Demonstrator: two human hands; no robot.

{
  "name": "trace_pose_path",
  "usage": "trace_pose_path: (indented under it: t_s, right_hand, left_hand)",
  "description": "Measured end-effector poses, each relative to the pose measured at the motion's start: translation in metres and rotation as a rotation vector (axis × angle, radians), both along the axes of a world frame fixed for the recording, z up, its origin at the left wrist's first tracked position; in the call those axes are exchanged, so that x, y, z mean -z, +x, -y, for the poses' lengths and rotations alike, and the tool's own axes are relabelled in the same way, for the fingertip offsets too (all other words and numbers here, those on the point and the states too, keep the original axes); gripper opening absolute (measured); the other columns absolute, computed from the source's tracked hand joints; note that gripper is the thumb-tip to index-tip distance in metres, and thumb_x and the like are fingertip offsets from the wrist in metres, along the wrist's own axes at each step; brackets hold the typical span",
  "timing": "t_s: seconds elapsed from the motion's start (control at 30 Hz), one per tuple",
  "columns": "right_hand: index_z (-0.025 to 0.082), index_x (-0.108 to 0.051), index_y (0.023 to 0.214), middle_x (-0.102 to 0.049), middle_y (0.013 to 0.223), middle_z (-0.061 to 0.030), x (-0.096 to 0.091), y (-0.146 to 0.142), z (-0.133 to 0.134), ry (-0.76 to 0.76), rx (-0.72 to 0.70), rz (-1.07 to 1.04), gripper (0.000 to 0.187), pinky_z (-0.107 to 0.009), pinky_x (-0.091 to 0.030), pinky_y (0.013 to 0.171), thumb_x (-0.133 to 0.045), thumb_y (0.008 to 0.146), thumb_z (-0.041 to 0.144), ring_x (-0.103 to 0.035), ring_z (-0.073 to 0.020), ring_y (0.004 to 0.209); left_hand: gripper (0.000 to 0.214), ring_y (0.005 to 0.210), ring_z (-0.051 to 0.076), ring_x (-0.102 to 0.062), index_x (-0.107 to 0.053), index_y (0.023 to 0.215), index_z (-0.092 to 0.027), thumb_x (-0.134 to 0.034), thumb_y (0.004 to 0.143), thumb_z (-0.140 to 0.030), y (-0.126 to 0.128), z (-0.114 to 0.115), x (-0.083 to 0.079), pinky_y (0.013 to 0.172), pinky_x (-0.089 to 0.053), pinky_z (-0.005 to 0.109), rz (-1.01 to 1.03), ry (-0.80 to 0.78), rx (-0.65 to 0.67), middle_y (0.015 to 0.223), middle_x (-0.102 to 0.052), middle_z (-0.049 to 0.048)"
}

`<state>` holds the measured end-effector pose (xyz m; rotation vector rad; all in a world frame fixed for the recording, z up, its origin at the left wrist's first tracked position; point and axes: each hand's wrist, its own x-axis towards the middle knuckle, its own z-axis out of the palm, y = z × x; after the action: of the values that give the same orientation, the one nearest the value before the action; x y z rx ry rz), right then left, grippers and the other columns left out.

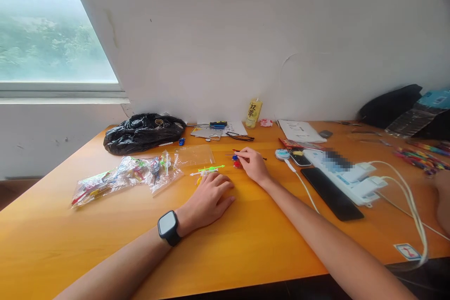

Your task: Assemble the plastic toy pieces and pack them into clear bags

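My left hand (211, 197), with a dark smartwatch (168, 227) on its wrist, lies palm down on the table with its fingers somewhat apart. Just past its fingertips are a bright green plastic pointer (212, 168) with arrow ends and white and yellow pieces, partly covered by the hand. My right hand (252, 165) is closed in a pinch over small red and blue plastic pieces (236, 161). A thin dark sliver shows at its fingertips; what it grips is too small to tell. Left of my hands lie clear plastic bags (137, 171) of colourful plastic parts.
A black plastic bag (144, 133) sits at the back left. By the wall stands a yellow packet (253, 113). To the right are a black phone (330, 194), a white power strip (355, 180) with cables, and part of another person's arm (442, 199).
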<state>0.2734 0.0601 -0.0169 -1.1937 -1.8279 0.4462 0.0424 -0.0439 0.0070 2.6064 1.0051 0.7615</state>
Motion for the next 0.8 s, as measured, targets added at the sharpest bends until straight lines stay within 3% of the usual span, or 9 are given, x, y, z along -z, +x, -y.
trace_pose_path:
  t_s: [0.23, 0.63, 0.8]
  right_hand:
    - [0.019, -0.084, 0.106, -0.073, 0.102, -0.0091, -0.0022, -0.0008, 0.0009, 0.006, 0.01, 0.082, 0.028, -0.035, -0.065, 0.082, -0.057, 0.098, 0.017, -0.072, -0.021, 0.091]
    - [0.022, -0.083, 0.104, -0.071, 0.107, -0.0086, 0.0006, -0.0012, 0.0008, 0.003, -0.046, 0.08, 0.031, -0.034, -0.065, 0.082, -0.053, 0.098, 0.016, -0.071, -0.021, 0.094]
    - [0.022, -0.082, 0.106, -0.071, 0.112, -0.0073, -0.0025, -0.0014, 0.0043, 0.0, -0.026, 0.184, 0.031, -0.031, -0.062, 0.083, -0.053, 0.099, 0.013, -0.071, -0.0187, 0.093]
  left_hand:
    - [0.019, 0.117, 0.03, -0.058, -0.067, 0.119, -0.027, -0.06, 0.103, -0.033, -0.0001, -0.0005, 0.0, 0.104, -0.047, 0.051, -0.004, 0.015, -0.015, 0.126, -0.069, 0.007]
    - [0.026, 0.121, 0.027, -0.062, -0.069, 0.127, -0.028, -0.056, 0.104, -0.03, 0.0017, 0.0049, -0.0066, 0.105, -0.054, 0.043, 0.048, -0.107, 0.245, 0.13, -0.069, 0.0101]
    - [0.036, 0.141, 0.03, -0.051, -0.062, 0.14, -0.027, -0.055, 0.105, -0.036, 0.0011, 0.0032, -0.0037, 0.12, -0.045, 0.05, 0.033, -0.079, 0.166, 0.147, -0.061, 0.0101]
